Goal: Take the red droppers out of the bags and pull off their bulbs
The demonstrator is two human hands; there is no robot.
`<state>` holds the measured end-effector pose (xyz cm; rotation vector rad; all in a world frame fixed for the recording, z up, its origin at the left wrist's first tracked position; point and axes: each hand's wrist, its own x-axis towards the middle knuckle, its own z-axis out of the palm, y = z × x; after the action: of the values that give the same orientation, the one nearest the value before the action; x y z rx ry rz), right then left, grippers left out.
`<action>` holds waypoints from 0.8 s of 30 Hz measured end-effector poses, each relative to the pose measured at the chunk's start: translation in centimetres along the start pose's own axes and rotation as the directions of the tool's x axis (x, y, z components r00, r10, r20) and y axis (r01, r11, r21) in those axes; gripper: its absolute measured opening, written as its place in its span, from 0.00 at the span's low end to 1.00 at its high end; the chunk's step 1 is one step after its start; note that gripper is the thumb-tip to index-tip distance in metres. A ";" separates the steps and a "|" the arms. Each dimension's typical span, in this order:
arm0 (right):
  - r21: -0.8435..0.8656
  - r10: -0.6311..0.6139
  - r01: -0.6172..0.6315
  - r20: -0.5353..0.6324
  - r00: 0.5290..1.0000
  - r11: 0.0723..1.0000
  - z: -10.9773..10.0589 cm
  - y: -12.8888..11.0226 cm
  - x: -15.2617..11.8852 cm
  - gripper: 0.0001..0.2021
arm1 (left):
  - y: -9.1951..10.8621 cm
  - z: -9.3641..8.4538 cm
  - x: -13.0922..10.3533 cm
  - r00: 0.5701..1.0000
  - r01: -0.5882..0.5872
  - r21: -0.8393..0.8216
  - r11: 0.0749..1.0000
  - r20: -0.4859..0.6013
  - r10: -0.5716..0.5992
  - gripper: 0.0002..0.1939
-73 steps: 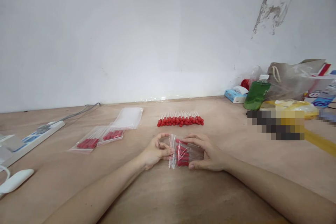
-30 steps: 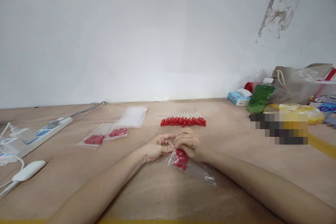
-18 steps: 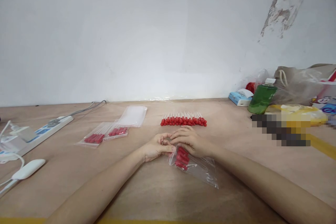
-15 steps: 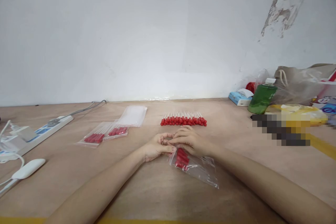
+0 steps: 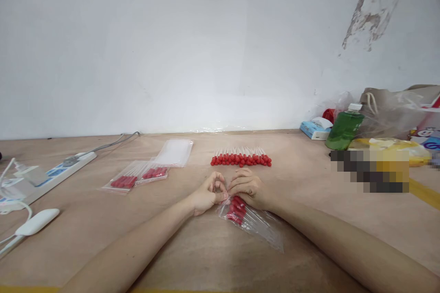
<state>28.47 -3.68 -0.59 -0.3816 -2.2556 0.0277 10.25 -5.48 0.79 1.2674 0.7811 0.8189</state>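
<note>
A clear zip bag [image 5: 264, 231] lies tilted on the table between my forearms, its top edge pinched by both hands. Inside it are several red-tipped white sticks [image 5: 237, 210], red ends toward my fingers. My left hand [image 5: 211, 194] grips the bag's left upper edge between thumb and index finger. My right hand [image 5: 249, 190] pinches the same edge close beside it, fingers bent over and partly hiding it. Just beyond my hands, a row of loose red-tipped sticks [image 5: 240, 159] lies with the red ends toward me.
Two filled bags [image 5: 123, 181] and a stack of flat clear bags [image 5: 174, 152] lie at left. A white power strip [image 5: 65, 171] and a white plug-like device [image 5: 38, 220] are farther left. At right stand a green bottle [image 5: 344, 127], a tissue pack [image 5: 314, 130] and a yellow bag [image 5: 405, 149].
Both hands shift slightly along the bag's edge, and a gap opens between their fingertips. The bag tilts a little more, its lower end swinging down toward me.
</note>
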 end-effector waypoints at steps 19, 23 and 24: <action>0.239 0.309 -0.296 -0.018 0.951 0.925 -2.9 -2.1 1.6 0.07 | -0.7 -0.2 0.6 0.947 -0.128 0.451 0.883 -0.209 0.244 0.05; 0.152 0.490 -0.473 -0.113 0.864 0.868 -4.0 -1.3 1.3 0.08 | -1.3 -1.3 0.9 0.929 -0.115 0.494 0.862 -0.253 0.269 0.09; 0.108 0.520 -0.511 -0.083 0.850 0.853 -4.2 -1.1 0.8 0.07 | -1.5 -1.6 1.0 0.925 -0.117 0.513 0.850 -0.256 0.282 0.10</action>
<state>30.86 -5.00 2.95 -0.9157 -1.9738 0.3713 9.50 -4.04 -0.97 1.7160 1.1881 1.0593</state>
